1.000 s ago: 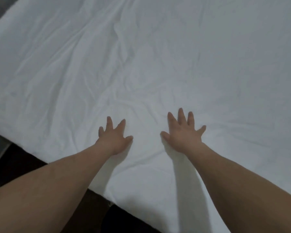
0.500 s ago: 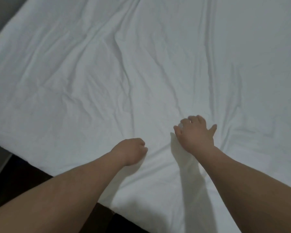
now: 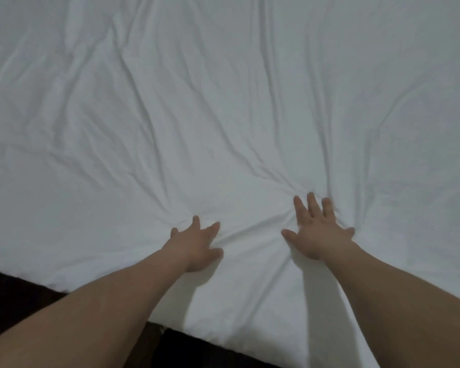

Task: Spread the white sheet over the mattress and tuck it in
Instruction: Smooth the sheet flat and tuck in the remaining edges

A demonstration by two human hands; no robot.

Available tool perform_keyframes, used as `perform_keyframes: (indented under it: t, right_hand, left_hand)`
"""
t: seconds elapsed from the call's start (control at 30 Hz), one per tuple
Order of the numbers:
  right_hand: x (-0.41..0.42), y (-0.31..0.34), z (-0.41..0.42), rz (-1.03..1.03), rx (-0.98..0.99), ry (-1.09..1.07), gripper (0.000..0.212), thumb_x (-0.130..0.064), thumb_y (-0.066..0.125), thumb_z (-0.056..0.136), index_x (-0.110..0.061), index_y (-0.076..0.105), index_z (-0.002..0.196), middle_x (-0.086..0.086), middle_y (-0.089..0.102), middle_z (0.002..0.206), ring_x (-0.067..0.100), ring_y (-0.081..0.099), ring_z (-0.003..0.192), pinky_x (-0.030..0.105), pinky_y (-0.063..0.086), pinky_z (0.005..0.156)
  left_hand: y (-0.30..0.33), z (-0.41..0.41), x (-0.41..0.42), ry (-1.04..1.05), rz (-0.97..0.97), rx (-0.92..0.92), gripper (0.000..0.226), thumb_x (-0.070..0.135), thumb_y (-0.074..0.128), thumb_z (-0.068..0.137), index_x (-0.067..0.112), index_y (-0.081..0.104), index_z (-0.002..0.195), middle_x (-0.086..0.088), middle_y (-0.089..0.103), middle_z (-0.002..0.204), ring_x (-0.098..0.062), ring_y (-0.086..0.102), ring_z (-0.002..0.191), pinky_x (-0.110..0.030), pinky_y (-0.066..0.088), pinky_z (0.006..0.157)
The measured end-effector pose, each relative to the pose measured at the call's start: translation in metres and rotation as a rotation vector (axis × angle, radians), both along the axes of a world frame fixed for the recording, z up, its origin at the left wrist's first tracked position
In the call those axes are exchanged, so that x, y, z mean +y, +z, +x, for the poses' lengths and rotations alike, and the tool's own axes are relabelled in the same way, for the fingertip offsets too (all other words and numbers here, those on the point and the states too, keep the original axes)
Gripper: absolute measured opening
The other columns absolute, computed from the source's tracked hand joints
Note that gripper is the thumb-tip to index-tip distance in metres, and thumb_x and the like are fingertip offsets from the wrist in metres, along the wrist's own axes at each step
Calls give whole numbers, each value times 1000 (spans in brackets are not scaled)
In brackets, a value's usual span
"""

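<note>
Both grips, left hand [image 3: 194, 247] and right hand [image 3: 318, 233], press spread fingers on the wrinkled white cotton sheet [image 3: 223, 102] near the bed's near edge.

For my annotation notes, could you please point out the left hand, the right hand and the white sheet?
left hand [image 3: 195, 245], head view, back of the hand.
right hand [image 3: 320, 233], head view, back of the hand.
white sheet [image 3: 223, 102], head view, wrinkled middle area.
</note>
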State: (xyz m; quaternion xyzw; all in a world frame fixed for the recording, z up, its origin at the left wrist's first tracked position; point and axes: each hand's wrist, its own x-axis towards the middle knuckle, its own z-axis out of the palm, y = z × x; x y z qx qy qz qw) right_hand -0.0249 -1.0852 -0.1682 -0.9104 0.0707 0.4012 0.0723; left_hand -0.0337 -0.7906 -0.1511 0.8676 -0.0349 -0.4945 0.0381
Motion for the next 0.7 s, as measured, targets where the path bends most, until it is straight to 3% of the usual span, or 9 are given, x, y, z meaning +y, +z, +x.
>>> perform_keyframes:
  t: [0.13,0.2,0.27,0.3,0.37,0.47,0.57,0.7]
  right_hand:
    - [-41,6,-26,65,61,-36,90,-73,39,94,-42,-14,159,-15,-24,168,22,-20,156,75,22,113]
    - [-53,14,-33,115,-49,-26,78,-68,41,96,-39,8,160,-5,7,170,28,8,157,67,33,112]
    - [-70,28,-38,78,-357,-129,58,-54,44,99,-30,35,151,4,47,148,33,45,134,51,47,98]
    - [-82,32,-43,23,-491,-216,52,-48,45,100,-25,44,146,8,55,136,34,52,123,47,48,91]
    - [-119,31,-57,-77,-525,-417,53,-51,47,99,-15,50,138,13,56,128,37,52,118,48,46,87]
    - [-174,15,-84,-190,-244,-638,73,-70,39,95,-8,44,135,16,51,132,39,49,123,52,44,93]
    - [-204,-1,-105,-241,-221,-484,69,-71,34,97,-10,48,127,14,54,124,38,54,115,49,45,88]
    - [-224,-16,-113,-162,-314,-359,43,-51,32,106,-12,48,112,11,56,106,37,60,99,43,40,74]
  left_hand:
    - [22,-9,-42,-38,-14,96,75,66,47,97,46,13,160,-8,4,171,-31,29,152,-39,27,121]
    - [33,-8,-63,-92,15,60,67,63,47,99,38,30,158,-8,28,166,-29,38,147,-36,33,116]
    - [37,-3,-89,-112,37,-91,55,59,46,99,26,51,143,-7,54,145,-28,53,130,-36,43,100]
    - [36,-2,-105,-101,26,-173,52,58,45,99,22,56,135,-7,59,135,-28,57,120,-36,46,92]
    - [30,-4,-145,-108,-38,-255,52,60,45,98,18,56,126,-6,58,123,-28,60,110,-36,48,86]
    - [13,-13,-202,-185,-54,-244,63,73,44,92,18,52,120,-3,58,116,-27,61,102,-39,51,81]
    - [-5,-19,-235,-156,18,-271,65,74,43,92,15,49,118,-4,57,109,-29,60,99,-37,41,74]
    - [-26,-25,-250,-190,31,-332,41,48,36,107,11,53,118,-11,65,114,-33,63,106,-36,38,76]
